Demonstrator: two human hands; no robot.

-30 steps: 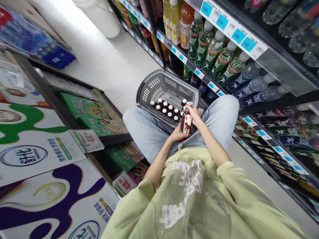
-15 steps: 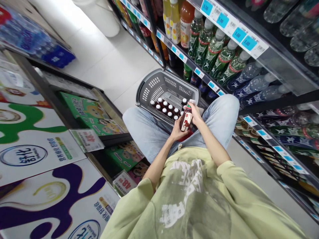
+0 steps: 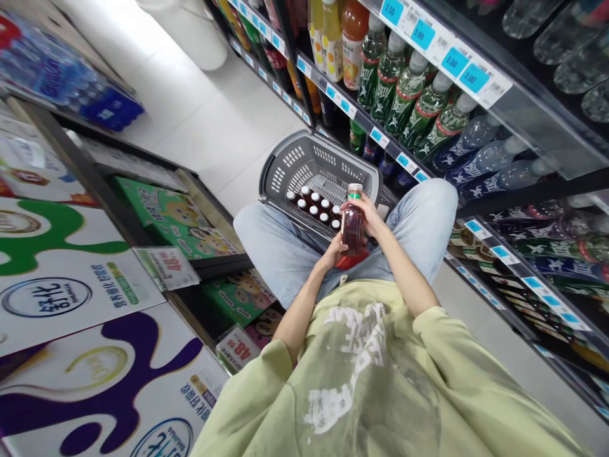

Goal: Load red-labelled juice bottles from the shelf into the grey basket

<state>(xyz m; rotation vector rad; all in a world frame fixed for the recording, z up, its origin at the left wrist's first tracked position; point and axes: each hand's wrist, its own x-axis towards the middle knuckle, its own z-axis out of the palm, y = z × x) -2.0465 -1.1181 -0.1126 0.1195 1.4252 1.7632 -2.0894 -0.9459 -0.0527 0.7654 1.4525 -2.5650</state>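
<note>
A bottle of dark red drink (image 3: 353, 230) with a whitish cap and a green neck band is held upright between both hands above my lap. My left hand (image 3: 333, 252) grips it low on the left side, and my right hand (image 3: 368, 214) wraps its upper right side. A plain dark side of the bottle faces me. Just beyond it, a grey shopping basket (image 3: 280, 152) holds several white-capped dark bottles (image 3: 314, 209) in rows at its near end. The held bottle and my hands hide part of those rows.
On the right, drink shelves carry green-labelled bottles (image 3: 413, 100) and price tags (image 3: 454, 61). Stacked cartons (image 3: 80, 298) stand at the left, with a price card (image 3: 167, 266) jutting out. Blue-wrapped water bottles (image 3: 66, 82) lie further back. A white bucket (image 3: 200, 35) stands on the tiled floor.
The bottle has been turned in my hands: its white label faced me before, and now a plain side does. It also stands straighter, its cap shifted slightly left.
</note>
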